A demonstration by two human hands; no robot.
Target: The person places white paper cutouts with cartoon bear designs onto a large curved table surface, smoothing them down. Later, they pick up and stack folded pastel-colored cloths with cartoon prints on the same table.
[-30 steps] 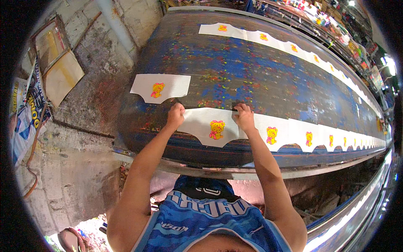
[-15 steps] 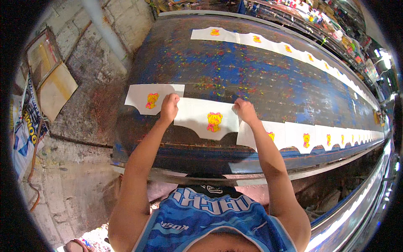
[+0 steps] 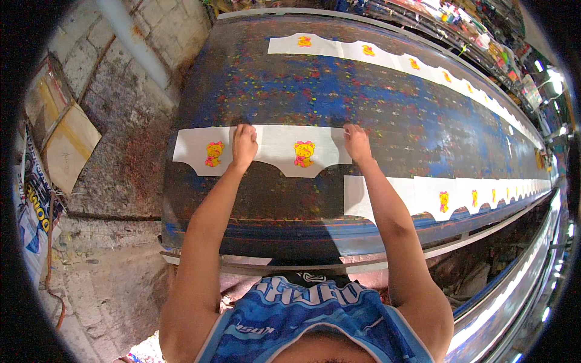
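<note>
- Toward the left end of the long table [image 3: 272, 100], between its near and far edges, lies the white panel [image 3: 281, 142]: thin, matte, straight-topped, with curves cut into its lower sides!
- One bear print [image 3: 304, 155], yellow with touches of pink, stands upright at its middle.
- Left hand [image 3: 244, 148], fingers curled, pinches the panel's top left corner, right beside a second panel [image 3: 191, 145] with one bear of its own!
- Right hand [image 3: 357, 144], just as curled, grips the top right corner!
- Underneath, a dark surface, paint-speckled and smeared blue.
- Two rows more: a near row [image 3: 423, 189] along the near edge, a far row [image 3: 387, 58] by the far edge, both dwindling beyond counting.
</note>
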